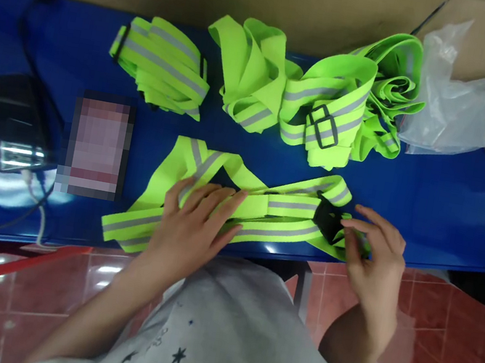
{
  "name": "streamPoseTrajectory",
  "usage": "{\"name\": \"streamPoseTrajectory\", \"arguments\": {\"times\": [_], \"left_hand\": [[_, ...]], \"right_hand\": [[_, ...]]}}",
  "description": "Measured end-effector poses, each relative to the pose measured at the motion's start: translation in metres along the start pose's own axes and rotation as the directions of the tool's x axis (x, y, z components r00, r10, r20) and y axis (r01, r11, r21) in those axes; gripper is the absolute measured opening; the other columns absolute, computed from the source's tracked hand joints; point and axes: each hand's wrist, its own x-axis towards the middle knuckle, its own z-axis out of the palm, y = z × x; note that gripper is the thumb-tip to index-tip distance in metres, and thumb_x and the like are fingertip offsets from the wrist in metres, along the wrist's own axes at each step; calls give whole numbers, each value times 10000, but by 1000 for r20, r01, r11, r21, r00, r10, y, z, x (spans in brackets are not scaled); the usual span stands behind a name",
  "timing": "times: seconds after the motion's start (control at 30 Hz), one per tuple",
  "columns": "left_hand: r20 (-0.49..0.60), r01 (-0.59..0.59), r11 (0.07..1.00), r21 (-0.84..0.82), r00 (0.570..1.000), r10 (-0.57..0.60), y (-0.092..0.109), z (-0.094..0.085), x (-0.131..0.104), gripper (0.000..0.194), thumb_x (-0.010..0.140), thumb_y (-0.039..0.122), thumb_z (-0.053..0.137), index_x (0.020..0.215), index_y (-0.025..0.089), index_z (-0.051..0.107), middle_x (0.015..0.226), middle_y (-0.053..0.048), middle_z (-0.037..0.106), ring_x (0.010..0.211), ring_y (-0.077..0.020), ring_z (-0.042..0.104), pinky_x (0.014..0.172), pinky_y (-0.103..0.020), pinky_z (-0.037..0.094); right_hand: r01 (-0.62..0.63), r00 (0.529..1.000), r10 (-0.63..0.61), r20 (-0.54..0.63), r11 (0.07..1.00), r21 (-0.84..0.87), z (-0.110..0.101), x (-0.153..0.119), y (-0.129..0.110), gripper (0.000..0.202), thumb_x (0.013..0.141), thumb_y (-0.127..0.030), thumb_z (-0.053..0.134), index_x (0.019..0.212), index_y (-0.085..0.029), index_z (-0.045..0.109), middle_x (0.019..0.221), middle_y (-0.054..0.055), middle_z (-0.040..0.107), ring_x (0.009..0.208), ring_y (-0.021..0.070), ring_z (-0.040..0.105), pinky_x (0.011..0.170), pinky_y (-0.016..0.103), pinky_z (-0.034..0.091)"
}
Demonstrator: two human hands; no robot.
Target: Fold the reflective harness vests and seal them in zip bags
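A neon yellow-green reflective strap [292, 206] with grey stripes lies in overlapping lengths along the front of the blue table. My left hand [195, 223] rests flat on its left part, fingers apart. At its right end is a black buckle [330, 221]. My right hand [374, 248] pinches the edge of this buckle between thumb and fingers.
Behind lie a folded strap bundle [164, 64], a looped strap [256, 77] and another with a black slider [328, 121]. A clear plastic bag [462, 107] is at back right. A black device [15, 123] with cables and a blurred rectangular item [99, 144] are left on the blue table [445, 205].
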Motion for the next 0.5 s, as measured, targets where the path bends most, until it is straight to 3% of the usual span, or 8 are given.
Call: {"name": "streamPoseTrajectory", "arguments": {"times": [0.1, 0.2, 0.27, 0.33, 0.4, 0.47, 0.5], "left_hand": [[1, -25, 996, 87, 1000, 25, -22, -16, -2, 503, 1009, 464, 647, 1444, 223, 576, 1447, -150, 671, 1259, -399, 662, 1153, -683, 338], [12, 35, 985, 168, 999, -37, -43, -27, -3, 441, 1017, 427, 636, 1401, 211, 614, 1315, -159, 729, 1189, -398, 696, 983, -600, 489], [-38, 30, 983, 182, 999, -23, -51, -32, -4, 421, 1000, 353, 666, 1389, 201, 617, 1235, -149, 747, 1147, -380, 714, 884, -535, 542], [-168, -23, 989, 143, 985, 47, -53, -35, -5, 421, 950, 243, 723, 1360, 218, 630, 1247, -124, 733, 1135, -347, 717, 887, -504, 575], [-378, -110, 992, 68, 917, 128, -50, -35, -5, 419, 874, 114, 765, 1257, 254, 671, 1369, -82, 659, 1153, -285, 706, 907, -442, 610], [-542, -108, 994, -17, 837, 82, -46, -31, -6, 449, 825, 47, 778, 1196, 280, 680, 1549, -43, 496, 1268, -258, 648, 915, -382, 634], [-558, -42, 997, -69, 830, -4, -44, -26, -6, 494, 828, 62, 786, 1241, 301, 662, 1612, -39, 410, 1336, -266, 604, 939, -385, 636]], "right_hand": [[-49, 976, 33, 216, 996, 69, -8, 1, 22, 240, 1024, -291, 562, 1208, -282, 715, 1317, 59, 724, 1257, 296, 681, 1023, 498, 522], [-121, 972, 108, 210, 992, 46, -13, 3, 40, 310, 1015, -307, 546, 1288, -277, 691, 1335, 66, 719, 1265, 303, 678, 1045, 505, 524], [-147, 974, 145, 174, 989, -1, -14, 5, 46, 336, 1002, -326, 551, 1300, -266, 695, 1309, 75, 729, 1225, 315, 694, 1018, 504, 540], [-167, 975, 174, 137, 984, -60, -13, 6, 47, 358, 991, -335, 554, 1309, -258, 699, 1280, 83, 740, 1183, 332, 705, 985, 515, 555], [-182, 978, 193, 76, 973, -141, -11, 7, 44, 371, 989, -314, 548, 1321, -245, 698, 1269, 94, 747, 1176, 357, 703, 990, 552, 552], [-184, 982, 189, -2, 955, -231, -9, 8, 34, 359, 996, -282, 544, 1318, -237, 697, 1298, 105, 737, 1214, 383, 684, 1030, 605, 523], [-177, 984, 171, -47, 950, -256, -8, 8, 27, 347, 1004, -268, 542, 1315, -236, 694, 1320, 108, 728, 1239, 385, 673, 1056, 621, 506]]}}
